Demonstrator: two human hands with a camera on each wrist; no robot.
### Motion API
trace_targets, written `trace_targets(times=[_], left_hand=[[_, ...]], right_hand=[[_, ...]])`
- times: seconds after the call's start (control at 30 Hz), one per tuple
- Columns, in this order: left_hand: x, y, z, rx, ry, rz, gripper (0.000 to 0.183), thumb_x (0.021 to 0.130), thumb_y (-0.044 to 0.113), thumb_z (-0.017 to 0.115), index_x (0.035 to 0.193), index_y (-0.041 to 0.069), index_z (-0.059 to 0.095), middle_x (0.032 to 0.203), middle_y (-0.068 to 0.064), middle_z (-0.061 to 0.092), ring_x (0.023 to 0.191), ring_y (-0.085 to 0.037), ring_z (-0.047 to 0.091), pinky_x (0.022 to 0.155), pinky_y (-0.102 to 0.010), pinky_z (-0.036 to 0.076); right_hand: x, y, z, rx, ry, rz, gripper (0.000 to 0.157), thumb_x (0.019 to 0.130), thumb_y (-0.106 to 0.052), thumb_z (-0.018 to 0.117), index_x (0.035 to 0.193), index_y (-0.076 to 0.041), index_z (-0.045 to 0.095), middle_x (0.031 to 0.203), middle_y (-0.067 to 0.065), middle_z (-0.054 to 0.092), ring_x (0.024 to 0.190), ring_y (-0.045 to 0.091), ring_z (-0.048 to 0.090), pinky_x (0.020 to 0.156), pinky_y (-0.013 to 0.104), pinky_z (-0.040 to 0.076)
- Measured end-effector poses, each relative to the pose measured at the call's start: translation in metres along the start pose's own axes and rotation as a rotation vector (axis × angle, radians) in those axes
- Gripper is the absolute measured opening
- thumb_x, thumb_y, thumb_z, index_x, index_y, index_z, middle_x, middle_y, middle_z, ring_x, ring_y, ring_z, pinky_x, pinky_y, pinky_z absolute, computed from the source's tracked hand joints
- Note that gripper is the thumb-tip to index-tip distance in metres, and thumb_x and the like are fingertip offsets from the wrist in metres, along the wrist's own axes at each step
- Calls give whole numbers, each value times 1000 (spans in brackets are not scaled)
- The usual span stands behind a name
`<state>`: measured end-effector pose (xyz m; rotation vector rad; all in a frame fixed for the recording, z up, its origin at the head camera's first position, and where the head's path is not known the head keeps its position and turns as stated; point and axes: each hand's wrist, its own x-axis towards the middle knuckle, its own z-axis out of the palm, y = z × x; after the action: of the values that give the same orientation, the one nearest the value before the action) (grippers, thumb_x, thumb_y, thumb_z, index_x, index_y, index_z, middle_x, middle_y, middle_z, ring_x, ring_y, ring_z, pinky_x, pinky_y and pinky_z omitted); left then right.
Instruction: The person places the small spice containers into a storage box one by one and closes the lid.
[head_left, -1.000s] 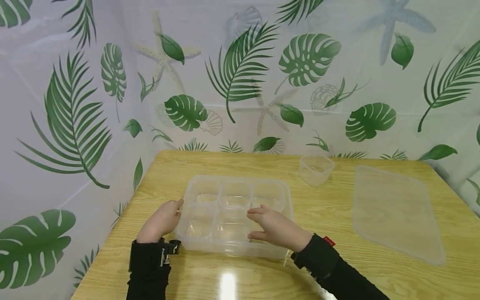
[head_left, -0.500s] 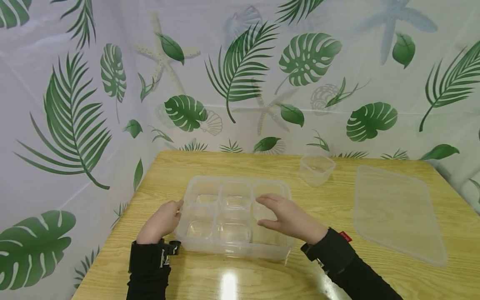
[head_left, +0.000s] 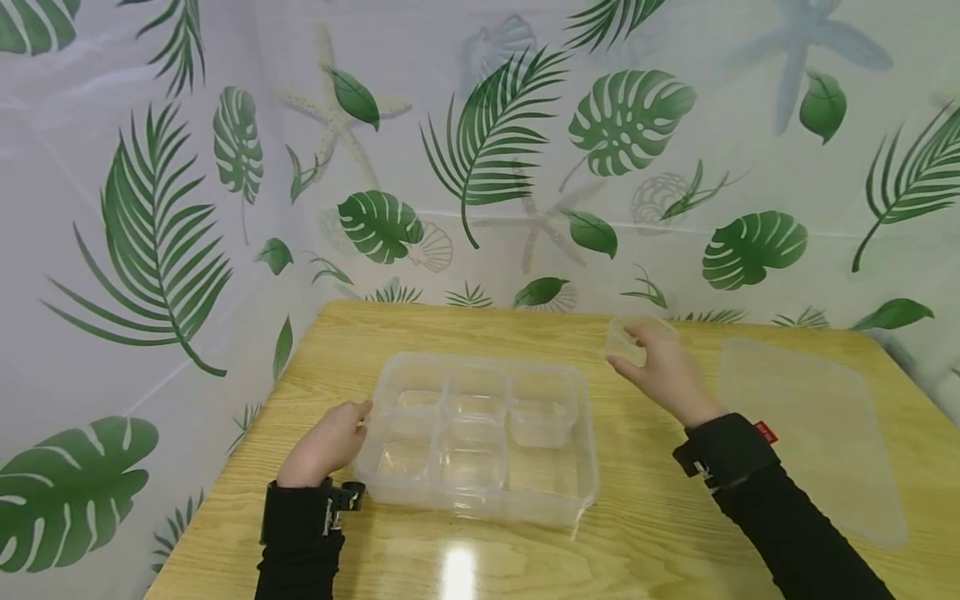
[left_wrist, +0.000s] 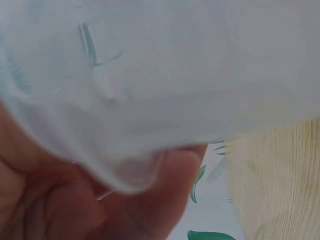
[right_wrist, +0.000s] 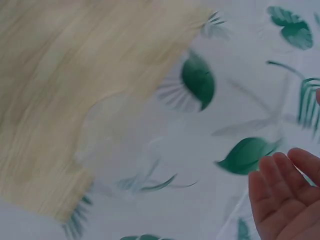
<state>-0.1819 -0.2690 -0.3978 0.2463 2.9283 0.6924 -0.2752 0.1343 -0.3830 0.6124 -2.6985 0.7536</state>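
A clear plastic box [head_left: 517,507] lies on the table in front of me, with several small clear square cups [head_left: 471,467] standing inside it. Through its front right part the wood grain shows. My left hand [head_left: 324,442] grips the box's left edge; in the left wrist view, fingers [left_wrist: 170,175] curl under the cloudy rim. At the back of the table, my right hand [head_left: 667,375] reaches over another small clear cup [head_left: 619,343], thumb and fingers spread. The right wrist view shows this cup [right_wrist: 117,140] blurred, apart from the visible fingers [right_wrist: 272,180].
A flat translucent lid [head_left: 817,442] lies on the right side of the wooden table [head_left: 480,329]. Behind and to the left hangs a white sheet [head_left: 480,275] printed with leaves and starfish. Black bands with small cameras sit on both wrists.
My right hand has moved from over the box's right part up and right to the lone cup at the back. My left hand has stayed on the box's edge.
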Motion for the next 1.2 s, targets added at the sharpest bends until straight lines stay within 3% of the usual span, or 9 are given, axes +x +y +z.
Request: trace_targets(times=[0.23, 0.33, 0.57, 0.83, 1.2], left_hand=[[1, -2, 1, -19, 4, -6, 40, 90, -1, 43, 128, -12, 38, 118, -30, 46, 108, -37, 47, 79, -40, 43], [1, -2, 2, -26, 2, -7, 40, 90, -1, 43, 128, -12, 38, 118, -30, 46, 107, -36, 47, 77, -39, 43], [0, 0, 6, -41, 11, -15, 40, 89, -1, 45, 127, -12, 40, 117, -28, 48, 107, -36, 47, 82, -41, 43], [0, -1, 5, -36, 18, -25, 40, 89, -1, 45, 127, -11, 40, 118, -28, 48, 107, -35, 48, 77, -37, 44], [1, -3, 0, -18, 25, -27, 39, 89, -1, 45, 127, -11, 41, 117, -28, 48, 107, -35, 48, 79, -39, 44]], right_hand=[[6, 42, -1, -103, 63, 115, 57, 84, -28, 59, 119, 14, 45, 111, 32, 46, 92, 45, 47, 71, 52, 40], [9, 61, 4, -141, 96, 137, 61, 81, -31, 62, 116, 17, 46, 108, 35, 46, 97, 48, 43, 77, 56, 37], [13, 89, 13, -101, 17, 263, 89, 77, -51, 60, 116, 26, 37, 113, 44, 35, 101, 54, 34, 82, 61, 31], [14, 101, 26, -45, -83, 361, 103, 75, -58, 58, 122, 28, 25, 119, 47, 22, 106, 59, 24, 80, 63, 30], [30, 97, 30, -43, -132, 334, 97, 80, -53, 53, 117, 32, 25, 114, 49, 26, 100, 59, 27, 79, 61, 32]])
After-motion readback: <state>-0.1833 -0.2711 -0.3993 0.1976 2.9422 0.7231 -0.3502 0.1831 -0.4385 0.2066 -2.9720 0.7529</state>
